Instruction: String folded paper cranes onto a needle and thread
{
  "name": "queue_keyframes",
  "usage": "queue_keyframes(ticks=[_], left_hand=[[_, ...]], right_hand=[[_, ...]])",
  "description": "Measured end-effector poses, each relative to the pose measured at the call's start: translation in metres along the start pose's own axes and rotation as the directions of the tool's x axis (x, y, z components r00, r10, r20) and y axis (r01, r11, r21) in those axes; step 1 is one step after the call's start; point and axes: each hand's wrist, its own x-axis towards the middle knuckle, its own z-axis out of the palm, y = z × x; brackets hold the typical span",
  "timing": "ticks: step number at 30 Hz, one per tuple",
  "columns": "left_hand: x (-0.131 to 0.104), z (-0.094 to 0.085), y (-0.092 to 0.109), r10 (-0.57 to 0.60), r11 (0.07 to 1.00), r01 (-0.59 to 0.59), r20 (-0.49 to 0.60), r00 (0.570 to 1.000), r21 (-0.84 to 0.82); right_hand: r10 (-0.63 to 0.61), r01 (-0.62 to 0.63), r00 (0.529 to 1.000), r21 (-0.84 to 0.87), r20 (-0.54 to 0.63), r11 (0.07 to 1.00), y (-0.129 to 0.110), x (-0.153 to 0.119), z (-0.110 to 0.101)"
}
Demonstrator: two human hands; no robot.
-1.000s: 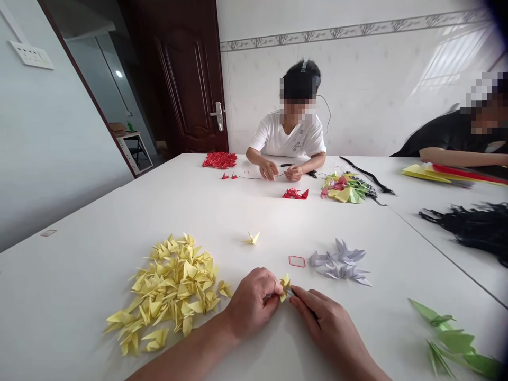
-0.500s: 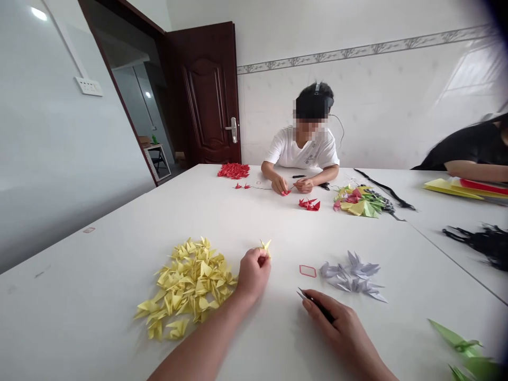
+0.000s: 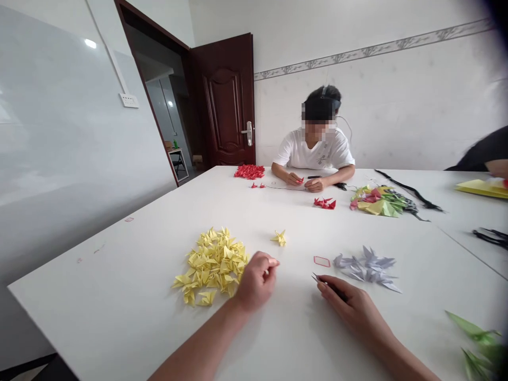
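My left hand [image 3: 257, 280] is closed just above the white table, its thumb and index finger drawn together. Whether anything is between those fingers cannot be made out. A single yellow paper crane [image 3: 280, 238] stands on the table beyond its fingertips, apart from the hand. To the left, partly behind that hand, spreads a heap of yellow paper cranes [image 3: 216, 259]. Dark tweezers [image 3: 337, 292] with slim pale tips are held in my right hand [image 3: 357, 307], tips pointing toward my left hand. Several pale lilac paper cranes [image 3: 369, 267] lie just beyond the right hand.
Green paper cranes [image 3: 482, 344] lie at the lower right. Across the table [image 3: 135, 286], a person in a white shirt [image 3: 313, 148] handles a red paper crane. Nearby are a red heap [image 3: 249, 171], mixed coloured cranes [image 3: 377, 201] and black cords [image 3: 410, 190].
My left hand has let go of the yellow crane and drawn back toward me, leaving it on the table. My right hand keeps the tweezers. The view has turned slightly left.
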Motion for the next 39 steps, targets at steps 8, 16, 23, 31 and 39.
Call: queue_keyframes(ticks=[8,16,23,31,39], left_hand=[[0.009,-0.05,-0.018,0.1,0.936,-0.1,0.018,0.995,0.336],[0.012,-0.033,-0.007,0.029,0.981,-0.018,-0.053,0.998,0.192],[0.028,0.035,0.006,-0.064,0.998,0.063,-0.012,0.998,-0.027],[0.024,0.042,-0.001,-0.252,0.941,0.274,0.13,0.959,-0.2],[0.024,0.042,-0.001,-0.253,0.911,0.306,0.213,0.944,-0.275]], right_hand=[[-0.028,0.029,0.999,-0.014,0.028,0.999,0.001,0.003,-0.003],[-0.018,0.016,0.999,-0.055,-0.044,0.998,-0.013,0.001,0.005],[-0.002,0.0,0.996,-0.023,-0.091,1.0,-0.011,0.013,0.012],[-0.102,0.111,0.991,-0.113,0.082,0.987,-0.012,0.012,0.006],[-0.109,0.147,0.983,-0.28,0.147,0.949,-0.013,0.015,0.009]])
